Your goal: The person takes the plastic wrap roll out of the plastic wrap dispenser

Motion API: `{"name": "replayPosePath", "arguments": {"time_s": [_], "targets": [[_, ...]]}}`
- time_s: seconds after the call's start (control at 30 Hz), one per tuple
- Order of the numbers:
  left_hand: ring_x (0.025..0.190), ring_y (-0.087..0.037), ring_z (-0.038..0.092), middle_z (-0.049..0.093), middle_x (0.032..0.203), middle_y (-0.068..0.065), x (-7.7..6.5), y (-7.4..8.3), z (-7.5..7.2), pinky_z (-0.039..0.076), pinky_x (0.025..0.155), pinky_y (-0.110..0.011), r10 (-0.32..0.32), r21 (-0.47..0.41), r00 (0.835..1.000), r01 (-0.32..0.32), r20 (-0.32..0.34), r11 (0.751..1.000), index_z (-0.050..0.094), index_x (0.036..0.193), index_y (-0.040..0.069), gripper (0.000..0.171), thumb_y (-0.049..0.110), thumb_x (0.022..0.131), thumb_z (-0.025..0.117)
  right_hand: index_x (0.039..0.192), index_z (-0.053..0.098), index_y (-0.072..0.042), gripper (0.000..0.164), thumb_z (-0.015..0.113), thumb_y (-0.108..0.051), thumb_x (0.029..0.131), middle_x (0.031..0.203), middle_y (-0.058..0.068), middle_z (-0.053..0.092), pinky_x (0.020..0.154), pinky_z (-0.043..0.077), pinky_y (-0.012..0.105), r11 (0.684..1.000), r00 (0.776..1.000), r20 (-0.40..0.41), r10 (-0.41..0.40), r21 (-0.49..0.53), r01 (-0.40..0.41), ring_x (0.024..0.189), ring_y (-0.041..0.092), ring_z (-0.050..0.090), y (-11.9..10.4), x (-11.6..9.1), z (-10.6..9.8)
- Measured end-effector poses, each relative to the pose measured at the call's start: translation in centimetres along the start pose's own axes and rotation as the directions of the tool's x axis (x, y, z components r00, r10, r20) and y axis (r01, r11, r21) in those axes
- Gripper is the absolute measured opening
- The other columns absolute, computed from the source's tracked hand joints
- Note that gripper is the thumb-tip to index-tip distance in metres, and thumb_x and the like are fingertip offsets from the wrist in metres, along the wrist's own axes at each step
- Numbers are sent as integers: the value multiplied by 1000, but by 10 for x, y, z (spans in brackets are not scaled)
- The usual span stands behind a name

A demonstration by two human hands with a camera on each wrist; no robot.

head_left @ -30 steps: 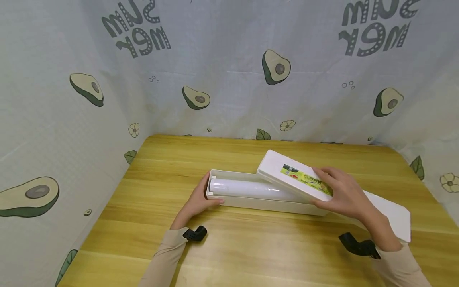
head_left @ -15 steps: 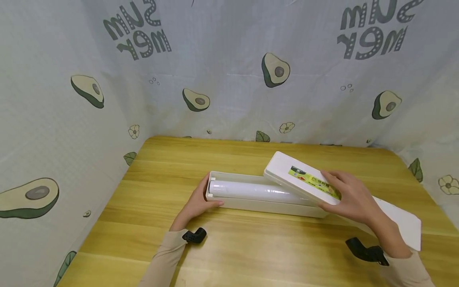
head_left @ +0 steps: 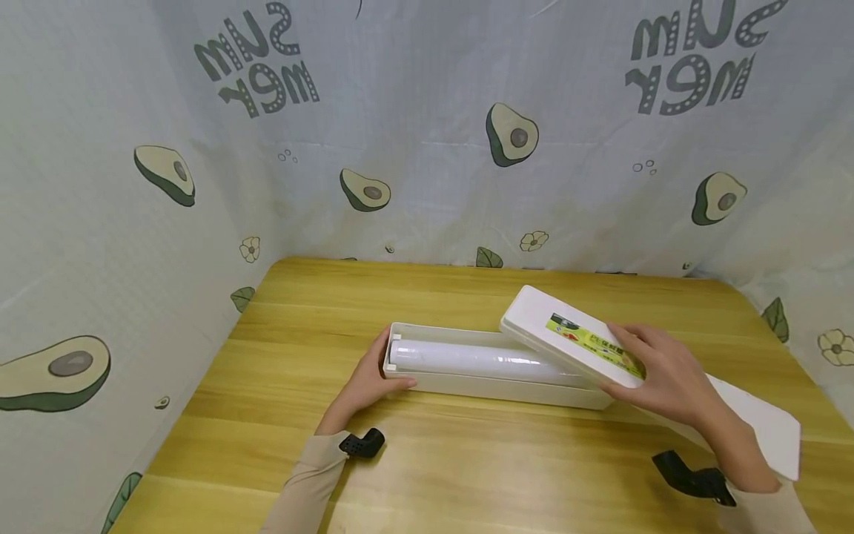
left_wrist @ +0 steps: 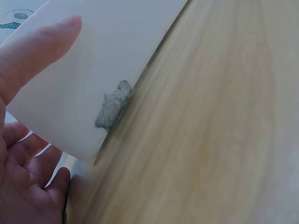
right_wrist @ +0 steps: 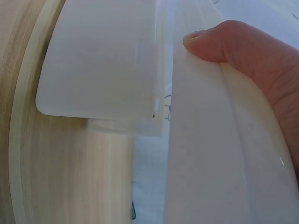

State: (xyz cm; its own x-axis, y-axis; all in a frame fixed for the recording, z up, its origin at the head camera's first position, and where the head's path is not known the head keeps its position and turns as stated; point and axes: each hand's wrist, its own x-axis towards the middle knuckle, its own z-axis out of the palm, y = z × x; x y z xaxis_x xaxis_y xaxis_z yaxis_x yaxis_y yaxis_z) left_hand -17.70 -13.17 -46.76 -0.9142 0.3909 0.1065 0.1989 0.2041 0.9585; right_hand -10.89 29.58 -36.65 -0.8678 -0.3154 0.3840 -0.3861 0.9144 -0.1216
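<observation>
A long white cling film box [head_left: 494, 387] lies on the wooden table, uncovered, with a white roll of film [head_left: 460, 357] inside. My left hand [head_left: 365, 382] holds its left end, thumb along the front wall and fingers around the end. In the left wrist view, a grey rough patch [left_wrist: 113, 106] marks the box's lower edge. My right hand [head_left: 667, 380] grips the white lid [head_left: 760, 429], which has a yellow-green label [head_left: 590, 343]. The lid is tilted across the box's right part and hides it. In the right wrist view, a gap separates the lid [right_wrist: 205, 130] from the box [right_wrist: 98, 60].
The wooden table [head_left: 467, 475] stretches around the box. A pale curtain [head_left: 427, 148] printed with avocados hangs behind and along both sides. Black wrist cameras sit on the left wrist [head_left: 362, 443] and right wrist [head_left: 694, 478].
My right hand has moved the lid to the right and slightly toward me, showing more of the roll. The left hand keeps its hold on the box, which stays in place.
</observation>
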Motion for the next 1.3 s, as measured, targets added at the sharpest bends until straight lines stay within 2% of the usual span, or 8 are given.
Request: {"name": "replayPosePath", "arguments": {"time_s": [0.2, 0.4, 0.63, 0.9, 1.1, 1.3], "targets": [[122, -28, 48, 42, 142, -13, 0, 1, 0, 46, 95, -31, -12, -5, 1000, 12, -2, 1000, 12, 151, 12, 103, 9, 73, 80, 139, 46, -12, 97, 86, -37, 55, 113, 20, 57, 72, 40, 50, 1000, 1000, -13, 0, 9, 0, 94, 34, 53, 2, -2, 1], [121, -28, 49, 43, 141, -14, 0, -1, 0, 46, 95, -30, -10, 1, 1000, 10, -3, 1000, 13, 151, 11, 103, 12, 73, 80, 141, 44, -12, 98, 85, -39, 57, 116, 22, 55, 73, 41, 53, 999, 999, 24, 39, 12, -39, 96, 37, 53, 4, -6, -1], [119, -28, 49, 44, 140, -14, 1, 1, 0, 46, 93, -28, -28, -19, 1000, 28, 6, 999, 13, 151, 14, 102, 7, 74, 78, 141, 43, -9, 98, 84, -41, 57, 117, 24, 55, 72, 42, 55, 998, 997, 40, 58, -3, -58, 97, 39, 52, 8, -8, -3], [120, -30, 48, 43, 140, -19, -6, 32, -1, 45, 95, -31, -55, -18, 998, 55, 21, 998, 14, 151, 8, 99, 3, 75, 76, 140, 44, -8, 98, 85, -40, 57, 116, 24, 54, 72, 41, 55, 998, 998, 26, 62, 3, -62, 97, 39, 51, 11, -10, -1], [122, -31, 47, 42, 140, -19, -6, 35, -1, 45, 97, -35, -54, -19, 998, 54, 23, 998, 14, 150, 7, 98, 3, 75, 76, 141, 42, -9, 99, 84, -41, 58, 118, 24, 53, 74, 40, 57, 996, 995, 42, 85, 1, -85, 99, 41, 50, 16, -12, -1], [121, -30, 48, 43, 140, -19, -6, 32, -2, 45, 94, -27, -55, -11, 998, 55, 25, 998, 13, 151, 6, 99, 3, 75, 76, 142, 41, -9, 100, 84, -41, 57, 119, 24, 53, 74, 39, 57, 995, 994, 47, 102, 3, -102, 100, 40, 50, 18, -13, 0]]}}
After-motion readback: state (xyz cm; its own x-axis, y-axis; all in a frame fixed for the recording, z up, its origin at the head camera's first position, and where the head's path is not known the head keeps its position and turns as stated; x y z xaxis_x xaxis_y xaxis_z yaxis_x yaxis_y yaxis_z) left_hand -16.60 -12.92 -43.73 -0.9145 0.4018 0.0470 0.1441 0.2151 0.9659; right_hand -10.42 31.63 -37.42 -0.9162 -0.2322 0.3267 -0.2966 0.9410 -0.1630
